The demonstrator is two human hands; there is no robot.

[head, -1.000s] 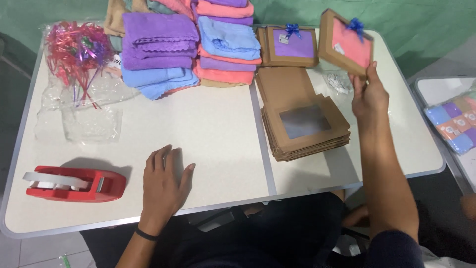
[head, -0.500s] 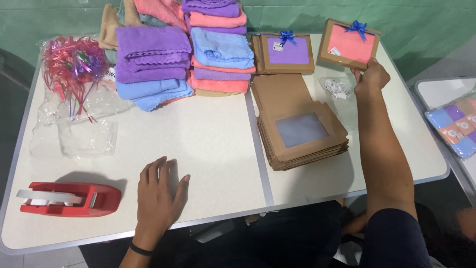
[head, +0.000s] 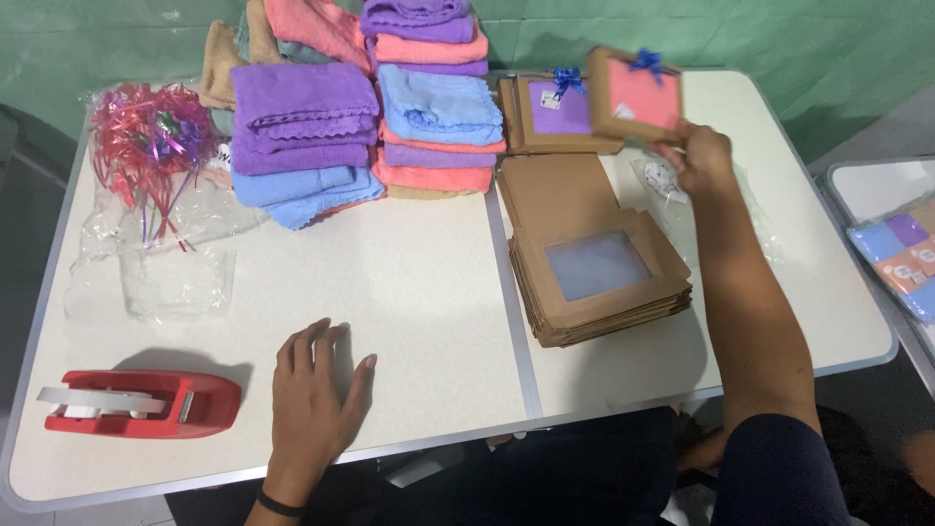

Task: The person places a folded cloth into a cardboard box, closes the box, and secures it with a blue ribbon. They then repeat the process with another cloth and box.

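Now our right hand (head: 703, 156), gripping the pink-windowed gift box (head: 635, 94), has lowered it beside the purple-windowed box (head: 557, 115); our left hand (head: 317, 399) stays flat, empty.

A white folding table (head: 438, 321) with a centre seam stands against a green wall (head: 779, 39). To its right, just apart, is the corner of a second white table (head: 862, 185). Dark floor (head: 29, 146) shows at the left, in soft, even light.
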